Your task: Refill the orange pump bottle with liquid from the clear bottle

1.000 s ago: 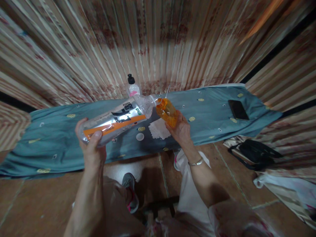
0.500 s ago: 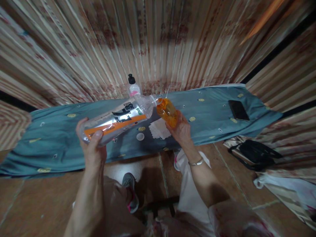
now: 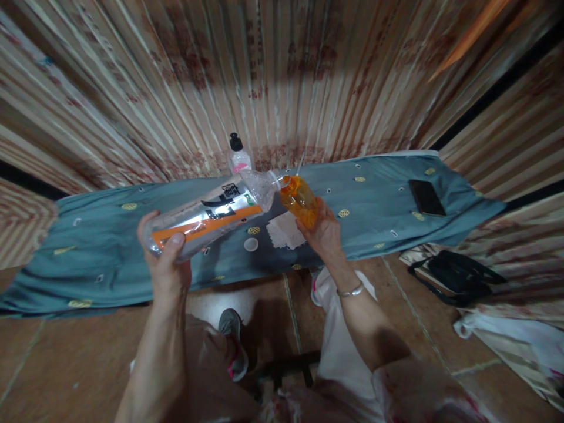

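Two hands are up over a long blue cloth point(image 3: 88, 258) that lies on the floor by a striped curtain point(image 3: 282, 76). On the left side, the left hand point(image 3: 165, 264) is curled around the bottom end of a big clear bottle point(image 3: 207, 218). The thumb lies across the front of it and the fingers go round the back, so the hand is closed on it. The big clear bottle is tipped over on its side, with an orange stripe along it, and its open mouth points to the right.

Under the middle of it, a small white cap point(image 3: 251, 244) and a white paper napkin point(image 3: 284, 230) lie on the cloth. Behind them a little bottle with a black top point(image 3: 239, 155) stands up near the curtain.

Next comes the small orange bottle point(image 3: 299, 201). Its top meets the mouth of the big clear bottle; it looks like they touch, but it is blurry there. The right hand point(image 3: 326, 235) holds the small orange bottle from below, fingers wrapped around it. A thin bracelet point(image 3: 349, 291) is on that wrist.

Far to the right, a black phone point(image 3: 426, 198) lies flat on the cloth. A black bag point(image 3: 458, 273) sits on the floor just past the cloth's edge.
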`<action>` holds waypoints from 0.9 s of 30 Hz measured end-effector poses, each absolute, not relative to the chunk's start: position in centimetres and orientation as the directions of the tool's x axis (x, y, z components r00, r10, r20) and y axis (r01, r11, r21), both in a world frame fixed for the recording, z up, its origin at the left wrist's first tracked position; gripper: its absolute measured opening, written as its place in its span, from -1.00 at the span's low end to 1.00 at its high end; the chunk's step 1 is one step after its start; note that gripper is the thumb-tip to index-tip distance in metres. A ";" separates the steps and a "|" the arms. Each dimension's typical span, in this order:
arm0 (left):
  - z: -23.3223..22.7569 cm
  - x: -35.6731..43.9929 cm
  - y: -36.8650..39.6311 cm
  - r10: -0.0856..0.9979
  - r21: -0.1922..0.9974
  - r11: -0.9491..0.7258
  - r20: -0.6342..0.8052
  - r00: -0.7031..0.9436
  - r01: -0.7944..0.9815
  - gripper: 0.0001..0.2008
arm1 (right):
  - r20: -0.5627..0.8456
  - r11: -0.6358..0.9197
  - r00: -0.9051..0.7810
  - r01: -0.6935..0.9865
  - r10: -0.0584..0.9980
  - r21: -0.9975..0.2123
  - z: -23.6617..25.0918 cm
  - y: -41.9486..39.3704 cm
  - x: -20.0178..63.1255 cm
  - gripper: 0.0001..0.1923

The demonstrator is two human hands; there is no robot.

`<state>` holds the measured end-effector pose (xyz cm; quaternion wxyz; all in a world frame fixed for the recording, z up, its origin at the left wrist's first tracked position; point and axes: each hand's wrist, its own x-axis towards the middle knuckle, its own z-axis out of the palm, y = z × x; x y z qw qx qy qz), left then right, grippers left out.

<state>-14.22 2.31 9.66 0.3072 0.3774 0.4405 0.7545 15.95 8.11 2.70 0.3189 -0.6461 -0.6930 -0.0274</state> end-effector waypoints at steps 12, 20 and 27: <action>9.7 -14.2 2.0 0.809 0.902 -0.424 0.341 -0.479 -0.074 -0.53 | 0.485 0.176 0.041 0.902 0.874 -0.394 2.7 8.1 16.0 -0.26; 9.7 -14.1 2.0 0.799 0.900 -0.423 0.317 -0.511 -0.103 -0.51 | 0.480 0.166 0.050 0.903 0.876 -0.397 2.9 8.0 15.8 -0.26; 10.1 -13.6 2.2 0.781 0.895 -0.426 0.293 -0.551 -0.128 -0.38 | 0.474 0.164 0.046 0.905 0.880 -0.393 2.8 8.1 15.9 -0.23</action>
